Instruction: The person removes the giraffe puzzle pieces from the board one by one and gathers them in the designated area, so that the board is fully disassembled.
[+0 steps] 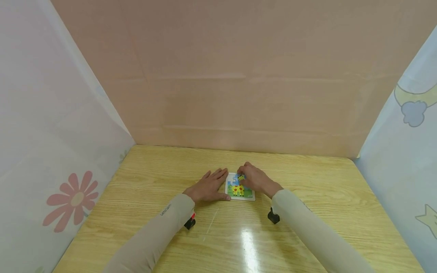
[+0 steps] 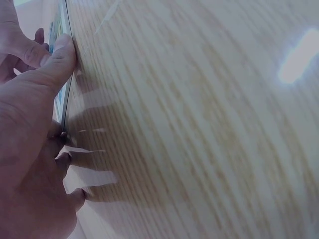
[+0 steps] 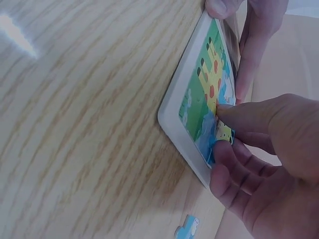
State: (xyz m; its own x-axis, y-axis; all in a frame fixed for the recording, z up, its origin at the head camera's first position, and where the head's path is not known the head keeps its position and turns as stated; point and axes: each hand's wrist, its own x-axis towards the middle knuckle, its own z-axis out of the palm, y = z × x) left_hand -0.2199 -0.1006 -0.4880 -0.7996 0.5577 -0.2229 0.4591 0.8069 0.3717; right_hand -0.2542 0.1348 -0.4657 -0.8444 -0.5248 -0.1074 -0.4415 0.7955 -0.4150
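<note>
A small jigsaw puzzle board (image 1: 252, 199) with a white rim lies flat on the table, showing a yellow giraffe with red spots on green and blue. My left hand (image 1: 209, 187) rests at its left side, fingers extended, with the thumb (image 2: 62, 52) against the board's edge. Over the board's right part, my right hand (image 1: 257, 179) pinches a puzzle piece (image 3: 225, 131) with a yellow giraffe face between thumb and fingers. That piece is partly hidden by the fingers and sits close over the picture. An unfilled pale patch shows at the upper left of the picture.
One loose blue puzzle piece (image 3: 187, 228) lies on the wooden table (image 1: 153, 167) beyond the board's right side. A brown panel (image 1: 239, 94) stands behind the table, and printed cloths (image 1: 75, 151) hang on both sides.
</note>
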